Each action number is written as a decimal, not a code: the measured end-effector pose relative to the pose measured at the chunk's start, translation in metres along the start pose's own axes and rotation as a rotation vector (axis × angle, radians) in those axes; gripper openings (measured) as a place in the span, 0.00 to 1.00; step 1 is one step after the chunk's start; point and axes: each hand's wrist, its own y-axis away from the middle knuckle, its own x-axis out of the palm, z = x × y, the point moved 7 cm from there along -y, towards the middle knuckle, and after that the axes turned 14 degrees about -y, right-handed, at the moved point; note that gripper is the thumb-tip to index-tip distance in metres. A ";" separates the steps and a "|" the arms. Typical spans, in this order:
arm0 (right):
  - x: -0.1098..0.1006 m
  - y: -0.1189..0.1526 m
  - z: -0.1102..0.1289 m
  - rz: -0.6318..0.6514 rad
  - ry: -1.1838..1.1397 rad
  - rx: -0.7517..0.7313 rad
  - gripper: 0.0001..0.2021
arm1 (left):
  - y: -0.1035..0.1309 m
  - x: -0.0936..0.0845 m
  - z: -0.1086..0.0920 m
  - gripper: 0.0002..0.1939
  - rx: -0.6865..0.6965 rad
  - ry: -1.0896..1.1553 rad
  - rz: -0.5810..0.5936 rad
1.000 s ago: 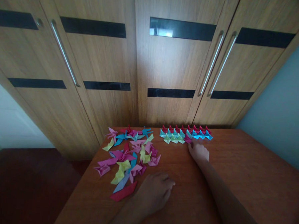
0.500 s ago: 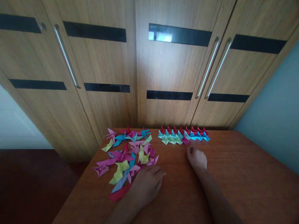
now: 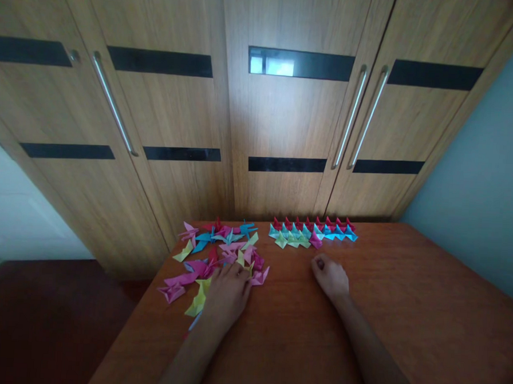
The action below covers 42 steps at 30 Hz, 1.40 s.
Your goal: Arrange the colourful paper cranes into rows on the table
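Folded paper cranes in pink, yellow, blue and red form a loose pile on the left of the table. My left hand (image 3: 229, 288) is over this pile, palm down, its fingers reaching in beside a yellow paper crane (image 3: 249, 267); the fingertips are partly hidden. A pink paper crane (image 3: 259, 276) lies just right of those fingers. My right hand (image 3: 332, 276) rests on the table with its fingers curled closed and nothing visible in them. Just beyond it, a magenta paper crane (image 3: 316, 240) stands at the end of a row of light green paper cranes (image 3: 293, 240).
Behind the green row stand blue paper cranes (image 3: 340, 233) and red paper cranes (image 3: 329, 223) in neat lines. The wooden table (image 3: 406, 297) reaches back to a wardrobe (image 3: 281, 124) with metal handles. A pale wall (image 3: 475, 192) borders the right side.
My left hand has moved up and left, further over the pile. My right hand has drawn back slightly from the magenta paper crane. The camera view has shifted a little.
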 end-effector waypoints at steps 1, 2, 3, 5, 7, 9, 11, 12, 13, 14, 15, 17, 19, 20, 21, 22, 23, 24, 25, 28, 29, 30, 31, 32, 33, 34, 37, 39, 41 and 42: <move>0.000 0.000 0.000 0.004 -0.001 0.002 0.10 | 0.000 0.002 -0.002 0.10 0.008 -0.001 0.012; 0.000 0.000 0.000 0.007 -0.002 0.002 0.10 | 0.000 0.003 -0.003 0.10 0.014 -0.005 0.019; 0.000 0.000 0.000 0.009 -0.004 0.001 0.10 | -0.001 0.004 -0.005 0.10 0.017 -0.013 0.024; 0.001 0.000 0.001 0.016 -0.013 -0.009 0.10 | -0.001 0.004 -0.006 0.10 0.019 -0.024 0.027; 0.001 0.000 0.002 0.020 -0.018 -0.018 0.10 | -0.001 0.003 -0.006 0.10 0.017 -0.021 0.019; 0.001 0.000 0.000 0.022 -0.017 -0.015 0.10 | -0.001 0.001 -0.005 0.10 0.015 -0.011 0.002; 0.001 -0.002 -0.002 0.019 -0.032 -0.014 0.10 | -0.001 -0.002 -0.005 0.09 0.015 0.002 -0.031; 0.002 -0.002 -0.002 0.019 -0.059 -0.021 0.09 | -0.001 -0.005 -0.005 0.09 0.014 0.019 -0.054; 0.002 -0.003 -0.001 0.019 -0.106 -0.039 0.09 | -0.001 -0.007 -0.005 0.09 0.014 0.047 -0.081; 0.003 -0.003 0.001 0.027 -0.179 -0.071 0.09 | 0.000 -0.009 -0.006 0.09 0.015 0.087 -0.110; 0.005 -0.003 0.006 0.049 -0.275 -0.113 0.09 | 0.001 -0.011 -0.006 0.09 0.016 0.136 -0.139; 0.011 0.002 0.020 0.145 -0.512 -0.208 0.09 | 0.002 -0.012 -0.008 0.08 0.019 0.235 -0.178; 0.018 0.013 0.039 0.291 -0.741 -0.274 0.10 | 0.003 -0.011 -0.010 0.08 0.023 0.302 -0.187; 0.022 0.019 0.049 0.365 -0.832 -0.289 0.11 | 0.003 -0.010 -0.011 0.08 0.025 0.321 -0.181; 0.025 0.026 0.058 0.432 -0.902 -0.293 0.12 | 0.003 -0.009 -0.012 0.08 0.026 0.334 -0.173; 0.029 0.033 0.066 0.489 -0.953 -0.292 0.13 | 0.003 -0.008 -0.013 0.08 0.025 0.343 -0.165; 0.032 0.038 0.072 0.532 -0.986 -0.291 0.14 | 0.003 -0.007 -0.013 0.08 0.022 0.349 -0.158; 0.034 0.043 0.077 0.561 -1.004 -0.293 0.15 | 0.003 -0.006 -0.013 0.08 0.018 0.354 -0.153; 0.036 0.046 0.081 0.575 -1.008 -0.296 0.15 | 0.003 -0.006 -0.013 0.08 0.015 0.359 -0.149; 0.038 0.048 0.083 0.557 -0.991 -0.319 0.15 | 0.003 -0.006 -0.014 0.08 0.024 0.372 -0.142; 0.038 0.048 0.082 0.546 -0.983 -0.326 0.15 | 0.003 -0.006 -0.014 0.08 0.029 0.378 -0.141; 0.038 0.047 0.081 0.538 -0.973 -0.331 0.15 | 0.004 -0.006 -0.015 0.08 0.034 0.384 -0.141; 0.038 0.046 0.081 0.536 -0.962 -0.336 0.14 | 0.004 -0.006 -0.016 0.08 0.039 0.390 -0.139; 0.038 0.046 0.080 0.534 -0.951 -0.341 0.14 | 0.004 -0.006 -0.016 0.07 0.044 0.396 -0.137; 0.039 0.046 0.080 0.536 -0.940 -0.344 0.14 | 0.004 -0.006 -0.017 0.07 0.047 0.400 -0.137; 0.039 0.046 0.080 0.540 -0.932 -0.347 0.13 | 0.004 -0.006 -0.017 0.07 0.049 0.402 -0.137; 0.041 0.046 0.081 0.558 -0.920 -0.349 0.12 | 0.004 -0.006 -0.018 0.07 0.048 0.403 -0.140; 0.041 0.046 0.081 0.560 -0.916 -0.345 0.12 | 0.004 -0.006 -0.018 0.07 0.049 0.403 -0.140; 0.040 0.047 0.081 0.553 -0.906 -0.348 0.12 | 0.004 -0.007 -0.019 0.07 0.056 0.400 -0.139; 0.039 0.047 0.082 0.548 -0.902 -0.352 0.12 | 0.004 -0.007 -0.019 0.07 0.057 0.398 -0.139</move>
